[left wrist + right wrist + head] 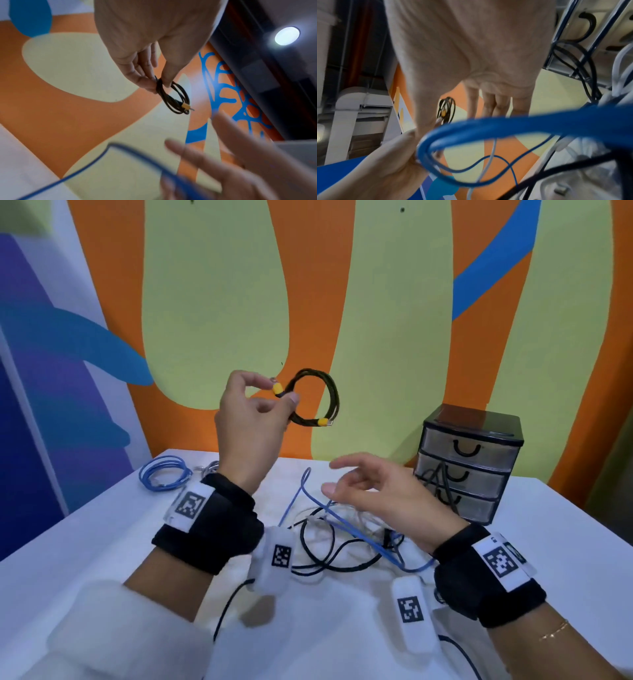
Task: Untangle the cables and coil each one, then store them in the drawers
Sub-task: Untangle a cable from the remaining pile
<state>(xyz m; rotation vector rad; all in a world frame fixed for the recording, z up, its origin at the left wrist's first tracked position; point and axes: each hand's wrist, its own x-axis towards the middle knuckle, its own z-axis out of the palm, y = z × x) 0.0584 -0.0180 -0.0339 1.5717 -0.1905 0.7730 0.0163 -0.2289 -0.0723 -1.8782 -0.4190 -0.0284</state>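
Note:
My left hand [274, 397] is raised in front of the wall and pinches a coiled black cable with yellow plugs [317, 402]. The left wrist view shows thumb and fingers [145, 81] pinching the black coil [176, 100], which hangs below them. My right hand [342, 477] hovers open and holds nothing, above a tangle of black, white and blue cables [342, 539] on the white table [102, 542]. A blue cable loop [505, 124] crosses close under the right palm. A small drawer unit [469, 463] stands at the right with its drawers shut.
A coiled blue cable [164, 474] lies at the table's back left. A black cable [442, 477] hangs down the front of the drawer unit. More black cable [229, 607] trails toward the near edge. A painted wall rises right behind the table.

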